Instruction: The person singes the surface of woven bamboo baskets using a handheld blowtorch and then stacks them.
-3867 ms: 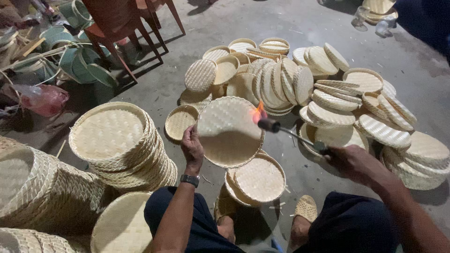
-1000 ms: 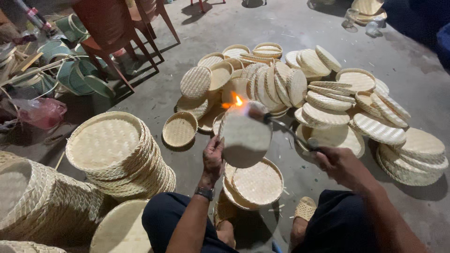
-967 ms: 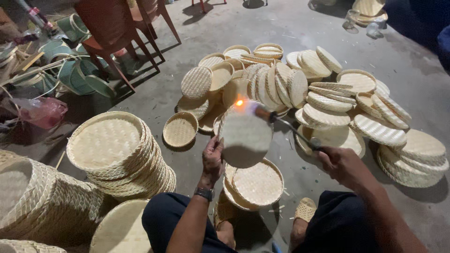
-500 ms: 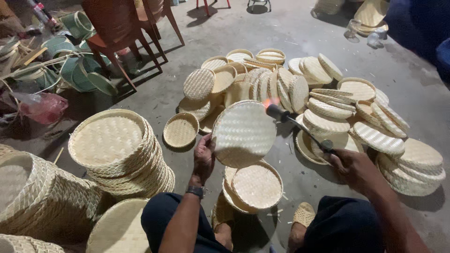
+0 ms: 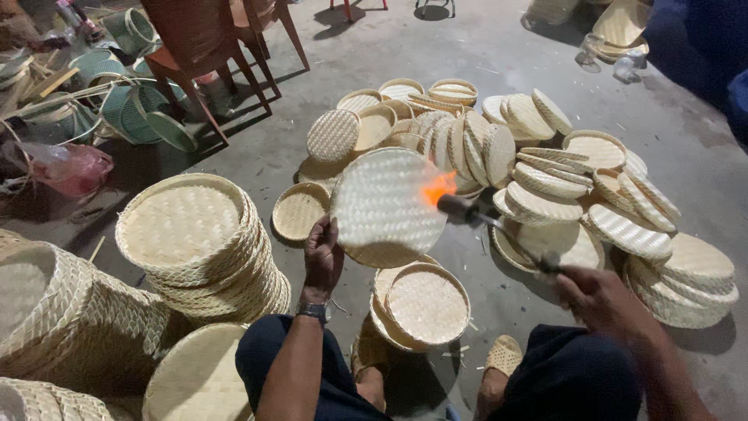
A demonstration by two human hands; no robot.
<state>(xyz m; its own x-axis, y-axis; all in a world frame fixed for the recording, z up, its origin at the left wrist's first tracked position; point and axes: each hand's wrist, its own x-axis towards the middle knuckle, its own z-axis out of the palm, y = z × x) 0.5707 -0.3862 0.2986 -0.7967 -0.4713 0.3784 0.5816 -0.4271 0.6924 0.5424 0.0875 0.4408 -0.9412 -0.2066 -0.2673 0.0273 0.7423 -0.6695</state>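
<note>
Left hand [image 5: 322, 257] is closed on the lower left rim of a round woven tray [image 5: 387, 206], thumb over the edge, so that the tray is held up tilted above the floor with its flat face turned toward the flame. Right hand [image 5: 600, 300] is wrapped around the handle of a gas torch [image 5: 499, 226], whose nozzle is pointed at the tray's right edge; an orange flame [image 5: 440, 187] is seen licking the weave there. Scorching or ignition is judged the main risk: if the flame is kept too long on one spot, the dry strips could char through or catch. The holding fingers could be burnt if the torch is swept toward the left rim. Just below the tray a small stack of finished trays [image 5: 425, 306] is set on the floor [image 5: 312, 156], and a wide spread of woven lids [image 5: 545, 168] lies behind the flame, so a slipped nozzle or a falling ember could light them.
</note>
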